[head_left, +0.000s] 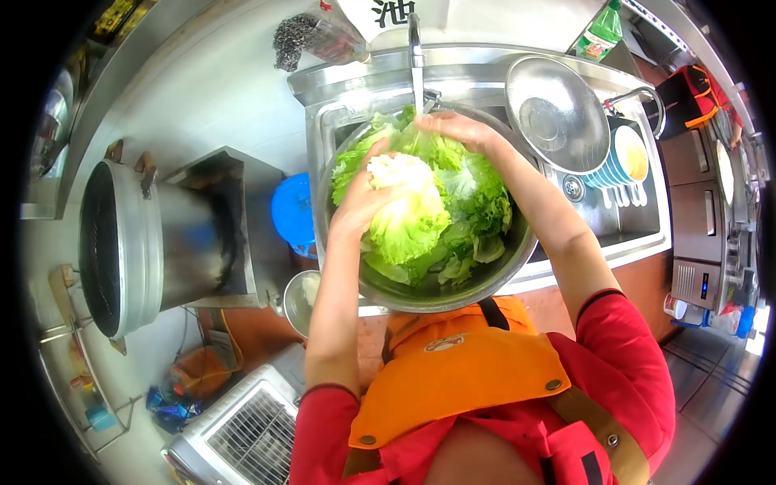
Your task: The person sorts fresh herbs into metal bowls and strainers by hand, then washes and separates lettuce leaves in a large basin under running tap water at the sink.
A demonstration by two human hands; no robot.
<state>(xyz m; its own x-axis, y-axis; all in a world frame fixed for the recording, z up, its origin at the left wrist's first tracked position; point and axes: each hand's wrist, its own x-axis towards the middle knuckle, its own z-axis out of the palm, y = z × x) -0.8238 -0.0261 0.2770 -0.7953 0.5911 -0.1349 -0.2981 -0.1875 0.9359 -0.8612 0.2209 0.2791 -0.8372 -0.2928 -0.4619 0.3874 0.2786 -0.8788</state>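
A big metal basin (477,293) full of green lettuce leaves (477,190) sits in the sink under the tap (416,61). My left hand (361,200) grips a pale yellow-green head of lettuce (408,202) from its left side, with the thumb across the leaves. That head is tilted, its whitish part toward the tap. Just below the spout, my right hand (459,129) reaches over the leaves at the basin's far side, fingers stretched out to the left. Whether its fingertips touch the leaves I cannot tell.
Right of the basin, a metal strainer (558,113) leans by stacked bowls (626,158) and several white spoons (626,196). A large pot (133,246) and a blue bucket (293,212) stand left. A green bottle (600,34) is behind. Another person (699,93) appears at far right.
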